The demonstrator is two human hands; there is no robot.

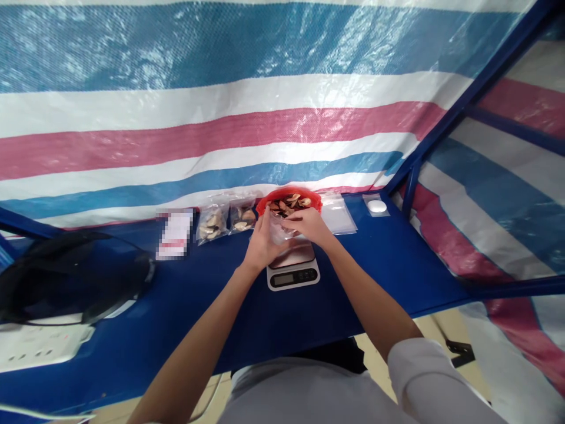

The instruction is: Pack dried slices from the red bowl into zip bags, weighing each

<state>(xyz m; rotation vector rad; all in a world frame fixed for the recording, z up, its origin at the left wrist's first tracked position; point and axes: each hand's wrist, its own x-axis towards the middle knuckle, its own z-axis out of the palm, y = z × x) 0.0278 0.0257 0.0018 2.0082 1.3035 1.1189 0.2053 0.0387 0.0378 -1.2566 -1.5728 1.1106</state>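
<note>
Striped tarp behind my blue table (388,265), and both my left hand (263,238) and right hand (308,224) pinch a clear bag (279,231) open over the scale (293,268), by the red bowl (289,203); filling next, probably.

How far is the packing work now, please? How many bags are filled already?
Two filled bags lie left of the red bowl. The left hand and right hand hold a clear bag over the scale. The bowl holds more pieces, and empty bags wait at its right.
</note>
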